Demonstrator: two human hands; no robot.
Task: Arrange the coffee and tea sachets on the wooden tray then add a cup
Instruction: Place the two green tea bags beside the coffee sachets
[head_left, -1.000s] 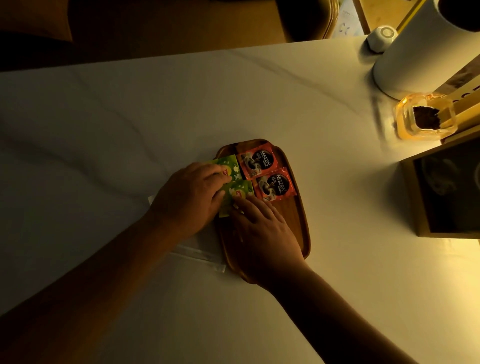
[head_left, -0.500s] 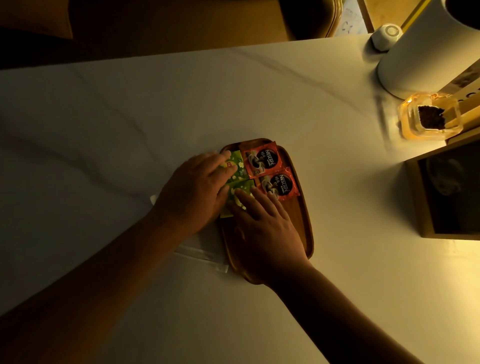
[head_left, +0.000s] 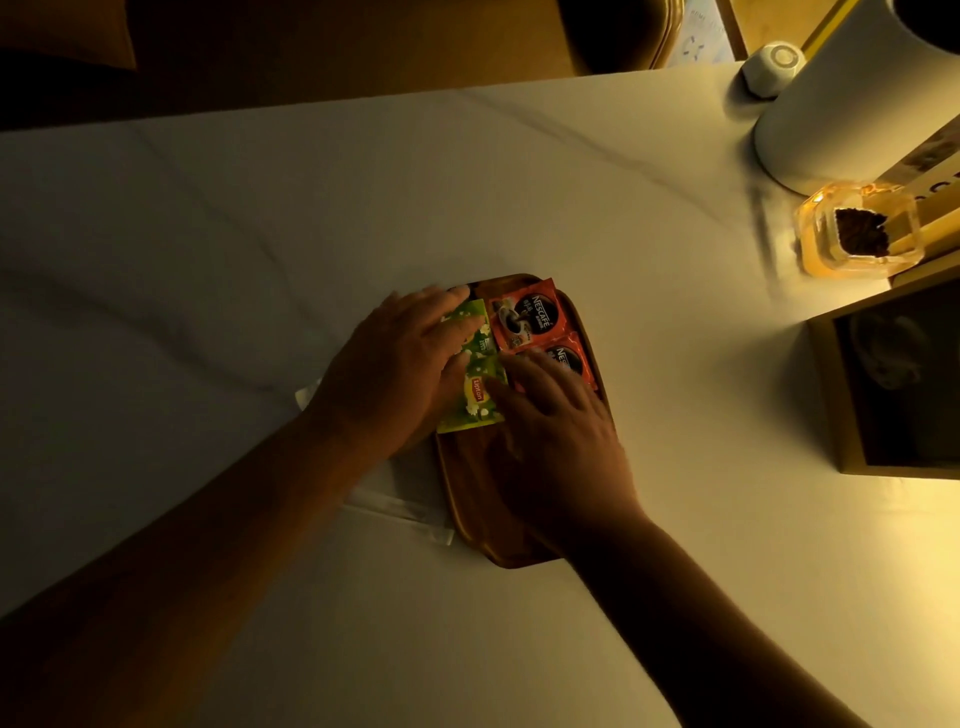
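Note:
A dark wooden tray (head_left: 462, 499) lies on the white marble table. Two red coffee sachets sit on its far right side, one (head_left: 527, 321) fully shown, the nearer one (head_left: 571, 361) partly under my fingers. Two green tea sachets lie along the tray's left side: the far one (head_left: 475, 322) and the near one (head_left: 475, 397). My left hand (head_left: 395, 369) lies flat with its fingertips on the far green sachet. My right hand (head_left: 556, 431) rests flat over the tray, fingertips touching the near green sachet and the near red one. No cup is visible on the tray.
A clear plastic bag (head_left: 400, 499) lies under the tray's left edge. At the right stand a wooden box (head_left: 831, 405), a clear container of dark grounds (head_left: 857, 234), a white cylinder (head_left: 852, 98) and a small white round device (head_left: 774, 65). The table's far edge meets a dark chair.
My left hand's fingers slid further up onto the far green sachet. My right hand shifted slightly right, and the near green sachet now shows more, with its label in sight.

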